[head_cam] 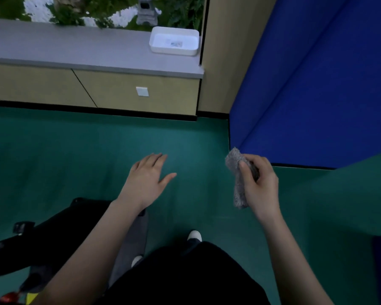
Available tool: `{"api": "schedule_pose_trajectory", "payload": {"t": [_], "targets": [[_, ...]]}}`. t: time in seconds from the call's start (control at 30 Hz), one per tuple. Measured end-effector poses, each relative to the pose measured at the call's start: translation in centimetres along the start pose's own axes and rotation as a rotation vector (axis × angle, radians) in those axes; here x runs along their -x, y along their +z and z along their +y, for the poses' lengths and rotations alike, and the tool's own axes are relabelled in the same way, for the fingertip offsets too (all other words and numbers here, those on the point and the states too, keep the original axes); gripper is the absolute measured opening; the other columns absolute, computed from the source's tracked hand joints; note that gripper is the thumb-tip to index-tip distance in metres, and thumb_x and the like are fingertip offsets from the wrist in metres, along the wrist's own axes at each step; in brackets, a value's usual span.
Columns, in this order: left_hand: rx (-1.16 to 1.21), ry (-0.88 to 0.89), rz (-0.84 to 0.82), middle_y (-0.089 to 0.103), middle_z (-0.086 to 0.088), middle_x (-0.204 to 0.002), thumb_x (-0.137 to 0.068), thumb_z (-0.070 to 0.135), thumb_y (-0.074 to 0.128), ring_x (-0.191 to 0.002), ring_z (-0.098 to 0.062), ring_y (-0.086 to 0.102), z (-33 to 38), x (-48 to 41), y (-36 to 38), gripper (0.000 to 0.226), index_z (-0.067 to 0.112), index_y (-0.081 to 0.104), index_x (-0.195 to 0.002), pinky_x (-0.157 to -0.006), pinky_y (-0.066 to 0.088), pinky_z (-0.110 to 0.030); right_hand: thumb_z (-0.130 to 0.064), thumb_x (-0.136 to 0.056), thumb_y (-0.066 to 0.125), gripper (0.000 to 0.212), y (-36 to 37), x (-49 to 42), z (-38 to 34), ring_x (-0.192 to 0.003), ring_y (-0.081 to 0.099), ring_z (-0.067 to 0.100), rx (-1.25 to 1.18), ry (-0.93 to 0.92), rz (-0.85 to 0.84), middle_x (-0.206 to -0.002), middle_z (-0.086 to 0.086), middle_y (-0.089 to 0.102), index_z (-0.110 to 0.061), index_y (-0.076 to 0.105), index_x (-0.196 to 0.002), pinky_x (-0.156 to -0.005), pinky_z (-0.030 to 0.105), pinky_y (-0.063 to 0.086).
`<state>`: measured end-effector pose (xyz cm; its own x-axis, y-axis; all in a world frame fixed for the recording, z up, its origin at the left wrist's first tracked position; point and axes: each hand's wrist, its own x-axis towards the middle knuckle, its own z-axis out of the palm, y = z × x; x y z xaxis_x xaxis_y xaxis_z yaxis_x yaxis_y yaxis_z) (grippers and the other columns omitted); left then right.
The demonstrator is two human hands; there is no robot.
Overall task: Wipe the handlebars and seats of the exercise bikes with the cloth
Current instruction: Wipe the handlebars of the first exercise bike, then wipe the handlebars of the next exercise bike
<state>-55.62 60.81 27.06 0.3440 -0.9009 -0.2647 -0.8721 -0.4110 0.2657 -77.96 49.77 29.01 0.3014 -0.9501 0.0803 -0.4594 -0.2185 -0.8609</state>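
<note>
My right hand (260, 183) grips a folded grey cloth (238, 172), held upright above the green floor at the right of centre. My left hand (147, 179) hovers with straight, spread fingers, palm down, holding nothing. Part of a black exercise bike (53, 225) shows at the lower left, below and left of my left forearm. Its handlebars and seat are not clearly in view.
A grey windowsill counter (75, 51) runs along the back, with a white tray (174, 41) at its right end. Beige cabinets stand under it. A blue padded wall (317, 84) closes off the right. My shoes (194, 236) stand on green floor (75, 150).
</note>
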Motion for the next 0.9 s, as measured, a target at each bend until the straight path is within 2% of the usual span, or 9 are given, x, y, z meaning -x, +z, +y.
{"api": "schedule_pose_trajectory", "payload": {"t": [0.1, 0.23, 0.4, 0.5, 0.6, 0.77, 0.9], "targets": [[-0.008, -0.019, -0.066, 0.017, -0.001, -0.159, -0.096, 0.056, 0.031, -0.146, -0.018, 0.013, 1.4, -1.3, 0.9, 0.069, 0.018, 0.016, -0.152, -0.117, 0.012, -0.036, -0.015, -0.094, 0.056, 0.011, -2.0, -1.1, 1.9, -0.086, 0.056, -0.002, -0.025, 0.066, 0.007, -0.096, -0.001, 0.061, -0.018, 0.064, -0.1, -0.074, 0.006, 0.039], [-0.005, -0.036, -0.081, 0.015, 0.0, -0.16, -0.096, 0.056, 0.033, -0.147, -0.018, 0.012, 2.1, -2.9, 1.1, 0.07, 0.018, 0.015, -0.152, -0.117, 0.011, -0.036, -0.016, -0.094, 0.055, 0.012, -2.5, -3.3, 3.0, -0.092, 0.061, 0.019, -0.132, 0.184, 0.04, -0.099, 0.006, 0.065, -0.013, 0.065, -0.101, -0.081, 0.031, 0.049], [0.004, -0.079, -0.095, 0.016, -0.001, -0.159, -0.096, 0.056, 0.034, -0.146, -0.018, 0.014, 0.6, -5.9, 1.3, 0.07, 0.017, 0.018, -0.152, -0.117, 0.012, -0.037, -0.015, -0.094, 0.056, 0.014, -0.1, -6.8, 2.4, -0.097, 0.06, 0.021, -0.153, 0.222, 0.011, -0.103, 0.007, 0.065, -0.012, 0.065, -0.105, -0.087, 0.035, 0.049], [0.015, -0.115, -0.119, 0.018, -0.001, -0.159, -0.096, 0.056, 0.035, -0.145, -0.019, 0.017, -0.9, -8.8, 1.8, 0.07, 0.016, 0.02, -0.151, -0.116, 0.015, -0.039, -0.017, -0.094, 0.056, 0.014, 2.2, -9.3, 1.6, -0.099, 0.06, 0.018, -0.15, 0.214, -0.034, -0.107, 0.007, 0.064, -0.014, 0.064, -0.105, -0.09, 0.032, 0.048], [0.023, -0.125, -0.144, 0.019, -0.002, -0.158, -0.096, 0.055, 0.036, -0.145, -0.02, 0.019, -2.6, -12.2, 2.1, 0.069, 0.016, 0.02, -0.151, -0.115, 0.018, -0.039, -0.018, -0.094, 0.056, 0.013, 4.8, -12.2, 0.7, -0.096, 0.06, 0.014, -0.121, 0.189, -0.071, -0.106, 0.005, 0.063, -0.015, 0.064, -0.104, -0.085, 0.025, 0.047], [0.072, -0.158, -0.156, 0.016, 0.0, -0.159, -0.097, 0.056, 0.033, -0.145, -0.019, 0.017, -6.2, -17.9, 0.9, 0.068, 0.018, 0.018, -0.151, -0.115, 0.017, -0.039, -0.015, -0.094, 0.057, 0.009, 8.2, -17.8, -1.5, -0.089, 0.057, -0.002, -0.06, 0.11, -0.096, -0.1, 0.002, 0.062, -0.016, 0.064, -0.099, -0.075, 0.005, 0.041], [0.079, -0.205, -0.097, 0.019, -0.001, -0.158, -0.097, 0.055, 0.034, -0.144, -0.02, 0.019, -9.3, -21.2, -0.7, 0.067, 0.018, 0.02, -0.151, -0.115, 0.018, -0.04, -0.014, -0.093, 0.058, 0.008, 10.7, -22.1, -3.0, -0.086, 0.055, -0.006, -0.019, 0.05, -0.102, -0.098, 0.001, 0.06, -0.02, 0.062, -0.097, -0.072, 0.002, 0.038]]}}
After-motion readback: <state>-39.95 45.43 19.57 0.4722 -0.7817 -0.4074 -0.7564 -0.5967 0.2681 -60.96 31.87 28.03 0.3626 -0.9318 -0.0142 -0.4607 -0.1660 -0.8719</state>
